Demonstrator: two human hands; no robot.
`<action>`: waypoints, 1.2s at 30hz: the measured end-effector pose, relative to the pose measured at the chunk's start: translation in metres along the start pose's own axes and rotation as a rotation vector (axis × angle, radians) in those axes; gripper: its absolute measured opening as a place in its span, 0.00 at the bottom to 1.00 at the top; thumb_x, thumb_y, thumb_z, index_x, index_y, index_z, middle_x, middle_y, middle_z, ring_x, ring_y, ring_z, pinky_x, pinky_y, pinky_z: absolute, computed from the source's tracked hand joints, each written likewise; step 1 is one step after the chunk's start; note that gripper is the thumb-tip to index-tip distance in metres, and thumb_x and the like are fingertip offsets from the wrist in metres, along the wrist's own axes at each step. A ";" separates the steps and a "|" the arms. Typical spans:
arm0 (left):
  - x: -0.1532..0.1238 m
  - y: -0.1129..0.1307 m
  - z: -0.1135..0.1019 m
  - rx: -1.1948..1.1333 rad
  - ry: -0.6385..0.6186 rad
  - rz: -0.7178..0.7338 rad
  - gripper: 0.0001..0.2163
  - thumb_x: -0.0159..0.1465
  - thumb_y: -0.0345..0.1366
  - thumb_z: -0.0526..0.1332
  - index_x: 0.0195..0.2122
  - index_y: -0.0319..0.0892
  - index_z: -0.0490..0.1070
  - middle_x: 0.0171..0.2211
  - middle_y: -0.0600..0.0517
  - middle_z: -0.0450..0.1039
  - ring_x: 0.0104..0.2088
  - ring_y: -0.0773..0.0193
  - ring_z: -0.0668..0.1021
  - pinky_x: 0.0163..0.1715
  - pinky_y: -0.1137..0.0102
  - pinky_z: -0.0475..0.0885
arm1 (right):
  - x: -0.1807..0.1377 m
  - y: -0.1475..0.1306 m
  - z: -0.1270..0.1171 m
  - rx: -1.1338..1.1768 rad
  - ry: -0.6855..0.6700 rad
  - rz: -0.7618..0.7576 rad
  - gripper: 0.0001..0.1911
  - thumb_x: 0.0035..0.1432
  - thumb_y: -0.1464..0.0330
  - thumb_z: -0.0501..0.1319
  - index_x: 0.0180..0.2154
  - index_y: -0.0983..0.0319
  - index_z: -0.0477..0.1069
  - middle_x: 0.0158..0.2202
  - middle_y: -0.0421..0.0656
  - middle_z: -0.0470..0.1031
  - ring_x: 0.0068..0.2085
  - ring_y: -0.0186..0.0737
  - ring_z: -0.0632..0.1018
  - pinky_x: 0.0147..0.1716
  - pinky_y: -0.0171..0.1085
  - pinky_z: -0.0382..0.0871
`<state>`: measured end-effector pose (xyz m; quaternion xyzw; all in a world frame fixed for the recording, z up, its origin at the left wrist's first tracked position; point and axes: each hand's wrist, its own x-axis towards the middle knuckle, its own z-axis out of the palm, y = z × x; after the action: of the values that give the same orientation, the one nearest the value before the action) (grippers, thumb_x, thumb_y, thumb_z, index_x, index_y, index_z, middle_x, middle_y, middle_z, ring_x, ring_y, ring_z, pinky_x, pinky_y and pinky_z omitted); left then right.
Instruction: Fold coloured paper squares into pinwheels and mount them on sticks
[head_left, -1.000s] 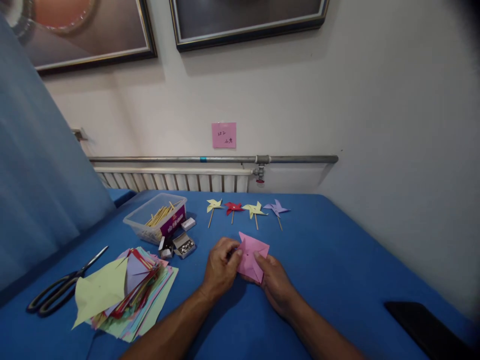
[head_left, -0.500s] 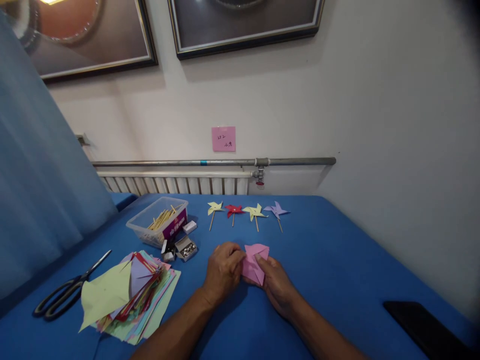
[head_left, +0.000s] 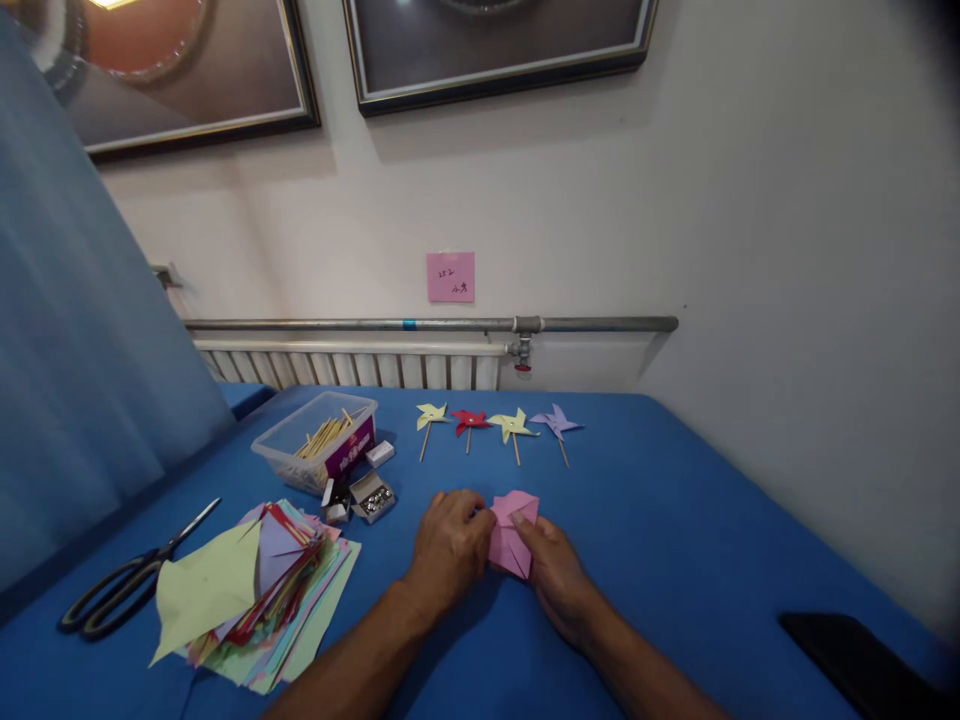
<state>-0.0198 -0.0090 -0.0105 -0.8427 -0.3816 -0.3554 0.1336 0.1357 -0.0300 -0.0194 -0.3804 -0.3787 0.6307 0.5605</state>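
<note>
A pink paper pinwheel (head_left: 513, 548), its corners folded in toward the middle, is between my two hands above the blue table. My right hand (head_left: 559, 582) grips it from the right, thumb pressed flat on its front and fingers behind. At its left edge my left hand (head_left: 453, 543) is closed, thumb and forefinger pinched against the paper. What lies inside that pinch is hidden. Beyond my hands lie finished pinwheels on sticks: a pale yellow pinwheel (head_left: 432, 415), a red pinwheel (head_left: 471, 421), another yellow pinwheel (head_left: 513, 425) and a purple pinwheel (head_left: 557, 421).
Left of my hands are a clear plastic box (head_left: 281, 455) of wooden sticks, a small open box of metal tacks (head_left: 377, 500) and a stack of cut coloured paper (head_left: 210, 585). Black-handled scissors (head_left: 127, 590) lie farther left. A flat black object (head_left: 862, 655) is at the right edge.
The pink paper's left part is folded in more and the piece looks narrower. Both hands stay on it, with the left shifted slightly. The view has moved a little.
</note>
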 end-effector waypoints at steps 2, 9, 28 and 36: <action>-0.001 0.000 0.001 0.023 -0.008 0.013 0.10 0.69 0.28 0.56 0.34 0.43 0.76 0.37 0.49 0.76 0.35 0.61 0.73 0.37 0.64 0.61 | 0.000 0.001 -0.001 -0.012 0.014 -0.012 0.23 0.51 0.48 0.70 0.35 0.62 0.77 0.33 0.46 0.82 0.37 0.49 0.81 0.36 0.42 0.73; -0.001 -0.001 0.002 0.067 -0.027 -0.005 0.09 0.68 0.27 0.58 0.33 0.43 0.75 0.35 0.49 0.75 0.33 0.62 0.72 0.35 0.64 0.60 | 0.004 0.007 -0.007 -0.041 0.032 -0.025 0.23 0.53 0.48 0.69 0.36 0.61 0.78 0.33 0.45 0.82 0.34 0.46 0.79 0.30 0.38 0.68; 0.001 0.003 -0.004 -0.025 -0.066 -0.005 0.08 0.68 0.29 0.58 0.34 0.43 0.75 0.37 0.47 0.75 0.35 0.61 0.74 0.38 0.65 0.64 | 0.008 0.012 -0.010 -0.152 0.091 -0.069 0.23 0.47 0.52 0.73 0.40 0.61 0.79 0.33 0.44 0.82 0.33 0.47 0.80 0.35 0.42 0.73; 0.007 0.011 0.006 -0.977 -0.122 -0.872 0.10 0.57 0.41 0.66 0.35 0.39 0.75 0.30 0.51 0.75 0.30 0.63 0.73 0.32 0.70 0.66 | 0.010 0.014 -0.013 -0.114 0.055 -0.081 0.25 0.49 0.48 0.72 0.39 0.61 0.78 0.35 0.45 0.83 0.35 0.49 0.81 0.37 0.43 0.74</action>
<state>-0.0056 -0.0094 -0.0100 -0.5932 -0.4898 -0.4610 -0.4423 0.1404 -0.0206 -0.0384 -0.4131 -0.4135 0.5742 0.5732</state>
